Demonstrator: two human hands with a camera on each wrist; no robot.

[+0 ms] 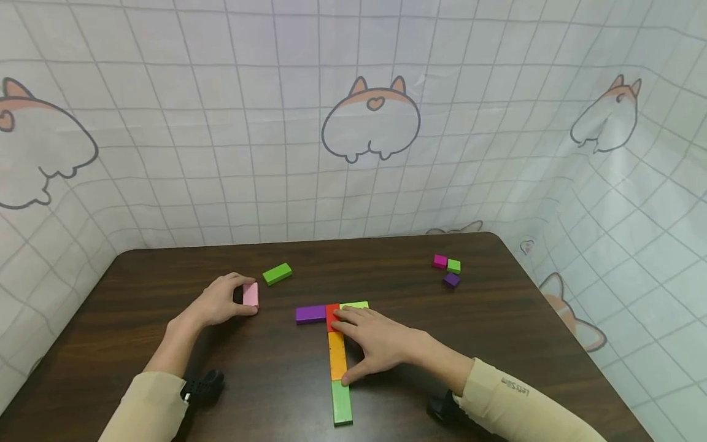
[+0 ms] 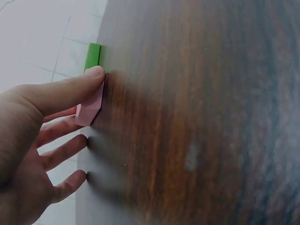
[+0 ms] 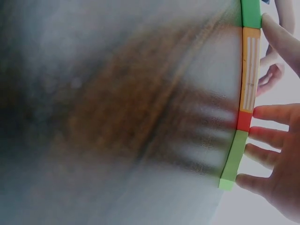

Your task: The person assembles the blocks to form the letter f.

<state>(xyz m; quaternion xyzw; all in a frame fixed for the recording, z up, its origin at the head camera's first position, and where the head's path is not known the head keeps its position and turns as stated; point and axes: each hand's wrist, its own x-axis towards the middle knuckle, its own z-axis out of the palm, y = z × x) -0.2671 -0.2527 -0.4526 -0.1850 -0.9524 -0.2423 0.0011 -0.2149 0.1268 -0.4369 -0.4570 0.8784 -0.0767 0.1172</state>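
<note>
Pink block (image 1: 251, 295) is clamped in our left grip (image 1: 218, 301), nearer to the far left corner of the surface (image 1: 497, 319) than to the far right. Our right grip (image 1: 381, 341) has fingers apart, touching the red block (image 1: 330, 320), with thumb at the near green block (image 1: 341, 404).

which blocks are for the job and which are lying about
Likely in use:
pink oblong block
purple oblong block
red block
orange oblong block
green oblong block
lime block

Likely lying about:
bright-green oblong block
magenta cube
green cube
purple cube
</note>
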